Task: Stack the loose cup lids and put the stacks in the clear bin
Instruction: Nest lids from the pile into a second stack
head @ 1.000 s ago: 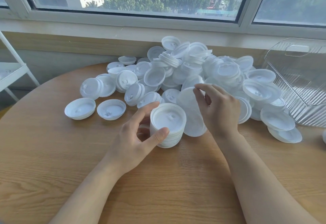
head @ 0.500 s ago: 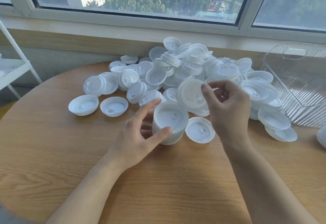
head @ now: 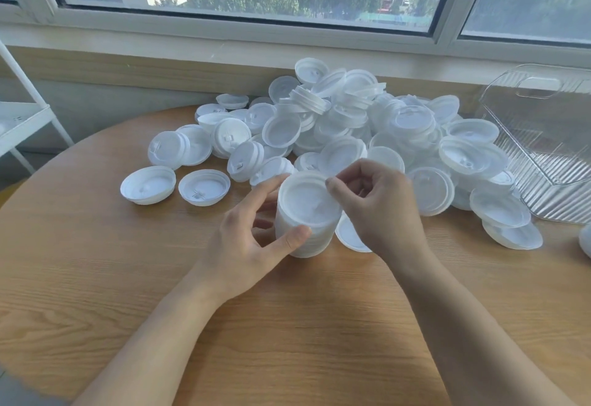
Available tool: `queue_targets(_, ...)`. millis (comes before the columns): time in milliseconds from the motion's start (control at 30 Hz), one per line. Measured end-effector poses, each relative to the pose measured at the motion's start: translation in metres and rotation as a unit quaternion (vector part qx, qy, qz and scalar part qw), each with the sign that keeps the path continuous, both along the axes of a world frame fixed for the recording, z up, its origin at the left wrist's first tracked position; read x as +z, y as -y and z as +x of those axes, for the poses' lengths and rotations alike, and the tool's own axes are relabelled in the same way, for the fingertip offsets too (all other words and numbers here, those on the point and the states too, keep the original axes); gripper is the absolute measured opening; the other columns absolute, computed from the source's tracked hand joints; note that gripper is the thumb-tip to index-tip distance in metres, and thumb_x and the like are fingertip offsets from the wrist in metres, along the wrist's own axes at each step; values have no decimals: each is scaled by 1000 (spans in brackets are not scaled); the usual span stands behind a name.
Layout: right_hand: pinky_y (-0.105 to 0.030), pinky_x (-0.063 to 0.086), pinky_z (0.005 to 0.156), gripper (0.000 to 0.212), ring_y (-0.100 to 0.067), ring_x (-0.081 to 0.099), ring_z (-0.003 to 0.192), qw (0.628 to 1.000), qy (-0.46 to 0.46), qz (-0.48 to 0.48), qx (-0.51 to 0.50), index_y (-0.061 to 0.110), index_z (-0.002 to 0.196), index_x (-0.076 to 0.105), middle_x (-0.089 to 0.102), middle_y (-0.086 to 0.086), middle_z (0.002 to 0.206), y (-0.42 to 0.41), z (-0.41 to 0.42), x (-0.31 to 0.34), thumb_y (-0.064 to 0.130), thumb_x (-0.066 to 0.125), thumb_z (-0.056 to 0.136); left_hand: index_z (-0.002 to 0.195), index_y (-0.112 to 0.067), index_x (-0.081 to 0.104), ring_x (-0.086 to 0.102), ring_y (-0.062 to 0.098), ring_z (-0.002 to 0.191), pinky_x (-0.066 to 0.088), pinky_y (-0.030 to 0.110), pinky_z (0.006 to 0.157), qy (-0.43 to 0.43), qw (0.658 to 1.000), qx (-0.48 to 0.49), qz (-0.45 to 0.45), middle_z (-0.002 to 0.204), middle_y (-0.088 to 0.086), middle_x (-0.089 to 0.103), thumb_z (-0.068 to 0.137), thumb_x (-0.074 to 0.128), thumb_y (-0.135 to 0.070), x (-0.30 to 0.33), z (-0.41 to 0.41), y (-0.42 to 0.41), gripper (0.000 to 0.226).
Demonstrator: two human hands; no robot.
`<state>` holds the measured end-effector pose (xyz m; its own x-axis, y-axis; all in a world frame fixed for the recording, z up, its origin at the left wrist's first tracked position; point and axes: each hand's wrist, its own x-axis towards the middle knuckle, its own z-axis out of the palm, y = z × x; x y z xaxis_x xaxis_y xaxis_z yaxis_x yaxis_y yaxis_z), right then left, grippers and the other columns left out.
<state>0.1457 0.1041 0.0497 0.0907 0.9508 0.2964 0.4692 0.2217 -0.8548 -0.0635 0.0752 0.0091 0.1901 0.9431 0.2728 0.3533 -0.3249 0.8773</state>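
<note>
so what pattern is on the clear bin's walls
Vertical ribbing on the clear bin, seen in the head view.

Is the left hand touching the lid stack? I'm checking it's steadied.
Touching. The head view shows the left hand with thumb and fingers wrapped round the lid stack.

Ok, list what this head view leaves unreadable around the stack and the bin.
- Stack of lids: lid count unreadable, rims blur together; left hand covers its near side.
- Right hand: whether its fingertips pinch the top lid is unclear, the fingers hide the contact.
- Clear bin: cut off by the right edge.
- Lid pile: buried lids hidden by upper ones.
</note>
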Motion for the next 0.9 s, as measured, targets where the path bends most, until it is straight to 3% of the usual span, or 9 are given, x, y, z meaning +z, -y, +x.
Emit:
queue_targets(100, -22, 41, 58, 15, -6, 52, 53, 999, 39, 8, -6, 23, 77, 68, 55, 15, 54, 0, -1, -4, 27, 77, 89, 153, -50, 40, 67, 8, 118, 58, 37, 98, 10, 1000, 6, -1, 131, -31, 63, 78, 74, -70, 0, 1, 0, 85)
queue_targets(200, -25, 43, 58, 15, -8, 53, 55, 998, 48, 34, -25, 24, 78, 67, 58, 12, 57, 0, -1, -7, 28, 76, 89, 154, -51, 40, 61, 4, 127, 54, 30, 101, 4, 1000, 10, 17, 136, -27, 62, 83, 69, -70, 0, 5, -1, 78)
queue_targets(333, -29, 46, 58, 16, -9, 53, 55, 997, 69, 35, -20, 24, 79, 65, 60, 9, 61, 0, -1, -10, 29, 75, 91, 145, -55, 48, 64, 7, 123, 59, 35, 98, 3, 1000, 7, -1, 137, -20, 63, 83, 68, -71, -3, 10, -3, 68)
queue_targets(467, -19, 38, 53, 22, -6, 46, 53, 1000, 17, 6, 13, 24, 85, 68, 65, 2, 66, 5, 11, -2, 41, 66, 100, 149, -53, 42, 58, 3, 130, 55, 34, 103, -5, 1000, 15, 14, 139, -29, 59, 81, 66, -75, -3, 12, -3, 75)
queue_targets(567, -17, 38, 55, 23, -5, 44, 53, 1000, 12, 14, 5, 26, 82, 70, 65, 2, 68, 13, 32, 2, 39, 65, 101, 150, -56, 39, 55, 1, 133, 53, 37, 108, -1, 1000, 6, 7, 143, -33, 54, 80, 64, -79, -2, 17, -4, 78)
queue_targets(733, -18, 37, 58, 5, -8, 42, 53, 993, 110, -32, 22, 35, 86, 76, 46, 12, 57, 36, 67, -18, 37, 78, 91, 152, -56, 37, 50, -5, 135, 51, 32, 110, -5, 1000, -1, 5, 147, -36, 46, 80, 68, -76, -1, 25, -3, 81)
queue_targets(900, -31, 49, 71, 17, -4, 56, 75, 961, 268, -47, 42, 44, 105, 76, 56, 16, 79, 47, 82, -38, 44, 78, 88, 148, -56, 40, 55, -9, 126, 53, 28, 106, 4, 1000, 11, 1, 138, -43, 47, 75, 71, -76, -3, 28, -3, 82)
